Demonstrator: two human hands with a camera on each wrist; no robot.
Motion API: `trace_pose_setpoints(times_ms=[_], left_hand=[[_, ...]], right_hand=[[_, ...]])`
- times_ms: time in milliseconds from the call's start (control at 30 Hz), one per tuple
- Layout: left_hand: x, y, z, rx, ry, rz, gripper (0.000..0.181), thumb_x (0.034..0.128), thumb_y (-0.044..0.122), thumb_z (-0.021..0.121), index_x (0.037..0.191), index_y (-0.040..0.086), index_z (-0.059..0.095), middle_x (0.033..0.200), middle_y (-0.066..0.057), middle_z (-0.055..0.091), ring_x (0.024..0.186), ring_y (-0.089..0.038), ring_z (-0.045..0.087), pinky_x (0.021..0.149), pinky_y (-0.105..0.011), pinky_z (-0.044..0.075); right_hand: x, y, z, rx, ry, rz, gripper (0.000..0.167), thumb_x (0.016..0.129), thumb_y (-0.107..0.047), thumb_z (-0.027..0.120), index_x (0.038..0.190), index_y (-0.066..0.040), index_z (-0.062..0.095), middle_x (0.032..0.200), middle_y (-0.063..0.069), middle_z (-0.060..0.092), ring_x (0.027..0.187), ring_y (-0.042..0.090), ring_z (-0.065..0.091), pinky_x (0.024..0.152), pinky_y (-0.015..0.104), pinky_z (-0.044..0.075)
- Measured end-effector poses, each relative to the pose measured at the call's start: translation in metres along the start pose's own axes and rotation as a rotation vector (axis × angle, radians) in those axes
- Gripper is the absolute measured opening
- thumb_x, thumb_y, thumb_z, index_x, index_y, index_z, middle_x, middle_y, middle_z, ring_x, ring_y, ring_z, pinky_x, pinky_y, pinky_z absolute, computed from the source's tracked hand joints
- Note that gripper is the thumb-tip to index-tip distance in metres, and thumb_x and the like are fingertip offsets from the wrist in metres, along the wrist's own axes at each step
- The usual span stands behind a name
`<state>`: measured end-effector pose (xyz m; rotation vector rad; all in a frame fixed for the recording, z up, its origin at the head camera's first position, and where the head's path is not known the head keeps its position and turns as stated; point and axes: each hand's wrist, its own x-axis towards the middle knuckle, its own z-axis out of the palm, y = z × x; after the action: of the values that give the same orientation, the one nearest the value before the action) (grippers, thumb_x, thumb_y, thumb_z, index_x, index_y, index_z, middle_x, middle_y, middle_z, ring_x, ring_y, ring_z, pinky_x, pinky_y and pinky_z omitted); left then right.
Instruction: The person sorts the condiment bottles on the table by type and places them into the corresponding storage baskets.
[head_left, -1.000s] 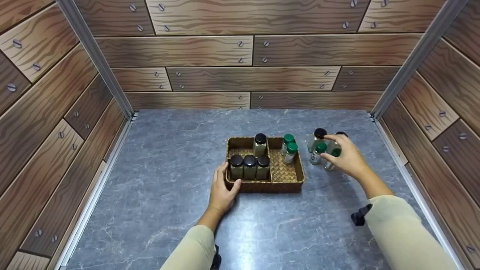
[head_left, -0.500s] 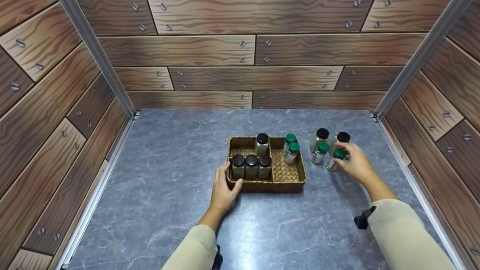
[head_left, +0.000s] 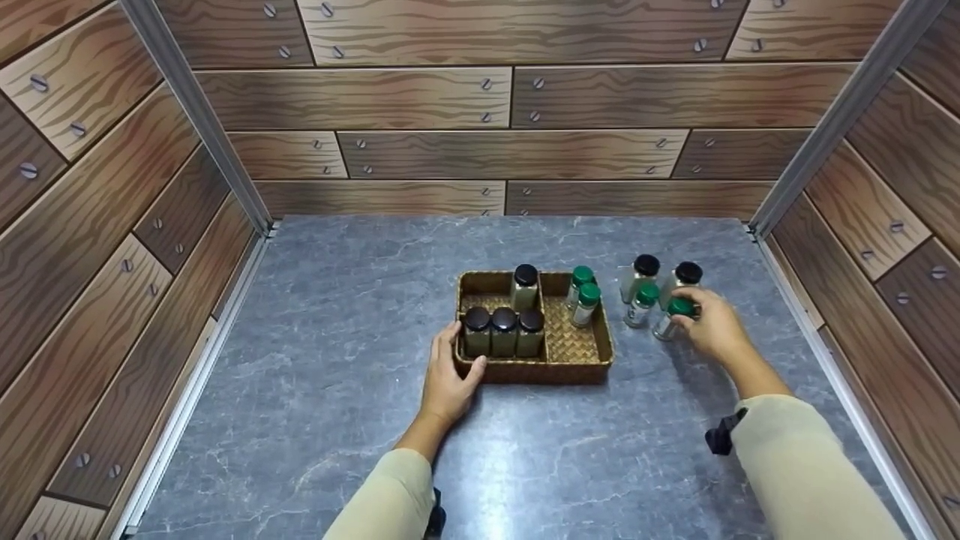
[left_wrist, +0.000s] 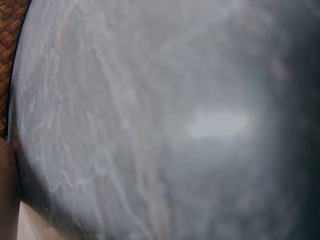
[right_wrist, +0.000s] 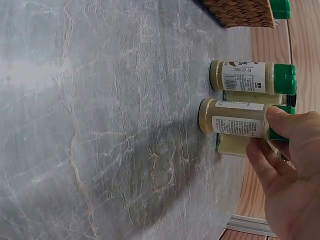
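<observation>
Pinching a green-capped jar (right_wrist: 235, 120), the right hand (head_left: 716, 326) has its fingers less widely parted than one second ago, while the left hand (head_left: 448, 382), thumb spread, grips the basket (head_left: 547, 373).

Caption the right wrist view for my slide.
The right grip pinches one green-capped jar beside a second green-capped jar.

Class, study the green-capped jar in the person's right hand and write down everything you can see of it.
The green-capped jar has a clear-looking, rounded body, glass or plastic, showing beige-brown contents. White labels carry dark print too small to read. Its green cap is on. It appears to stand upright on the grey marbled table, nearest the person of the four jars right of the woven basket. The right hand pinches it near the cap.
</observation>
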<state>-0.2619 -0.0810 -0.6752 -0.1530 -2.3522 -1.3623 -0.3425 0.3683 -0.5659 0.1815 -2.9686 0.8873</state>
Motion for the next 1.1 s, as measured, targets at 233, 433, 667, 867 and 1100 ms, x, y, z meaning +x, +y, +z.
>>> trace_pose_setpoints(times_ms=[233, 433, 667, 867, 1100], left_hand=[[0.001, 0.000, 0.001, 0.003, 0.003, 0.004, 0.073, 0.0951, 0.038, 0.074, 0.157, 0.009, 0.047, 0.160, -0.020, 0.051, 0.151, -0.038, 0.052, 0.128, -0.054, 0.043], [0.001, 0.001, 0.001, -0.006, -0.005, -0.007, 0.074, 0.0946, 0.039, 0.075, 0.157, 0.009, 0.047, 0.160, -0.020, 0.050, 0.151, -0.039, 0.052, 0.128, -0.054, 0.043], [0.001, 0.000, 0.001, -0.016, -0.010, -0.011, 0.075, 0.0932, 0.037, 0.075, 0.156, 0.009, 0.047, 0.160, -0.021, 0.050, 0.151, -0.039, 0.052, 0.127, -0.055, 0.044], [0.000, 0.001, 0.001, -0.006, 0.003, 0.001, 0.074, 0.0930, 0.037, 0.076, 0.155, 0.008, 0.048, 0.157, -0.019, 0.053, 0.149, -0.037, 0.053, 0.128, -0.053, 0.043], [0.000, 0.001, 0.000, 0.005, 0.015, 0.014, 0.074, 0.0935, 0.036, 0.076, 0.155, 0.008, 0.048, 0.156, -0.019, 0.054, 0.149, -0.037, 0.054, 0.127, -0.053, 0.043]], right_hand=[[-0.001, 0.001, 0.002, 0.008, 0.048, -0.006, 0.046, 0.099, -0.005, 0.076, 0.143, -0.002, 0.063, 0.140, 0.040, 0.058, 0.121, 0.059, 0.064, 0.105, 0.072, 0.053], [-0.007, 0.001, 0.006, 0.039, 0.140, -0.013, 0.044, 0.095, -0.002, 0.079, 0.136, 0.001, 0.066, 0.127, 0.039, 0.062, 0.120, 0.058, 0.061, 0.107, 0.073, 0.050], [-0.013, 0.000, 0.007, 0.047, 0.158, -0.013, 0.043, 0.093, 0.000, 0.079, 0.134, 0.001, 0.067, 0.125, 0.038, 0.063, 0.121, 0.058, 0.060, 0.108, 0.072, 0.049], [-0.014, 0.000, 0.003, 0.064, 0.127, -0.007, 0.043, 0.095, -0.002, 0.079, 0.135, 0.003, 0.067, 0.124, 0.038, 0.062, 0.116, 0.056, 0.064, 0.103, 0.068, 0.054], [-0.015, -0.007, -0.010, 0.091, 0.112, -0.017, 0.044, 0.096, -0.004, 0.077, 0.138, 0.002, 0.067, 0.123, 0.034, 0.060, 0.115, 0.056, 0.068, 0.101, 0.066, 0.059]])
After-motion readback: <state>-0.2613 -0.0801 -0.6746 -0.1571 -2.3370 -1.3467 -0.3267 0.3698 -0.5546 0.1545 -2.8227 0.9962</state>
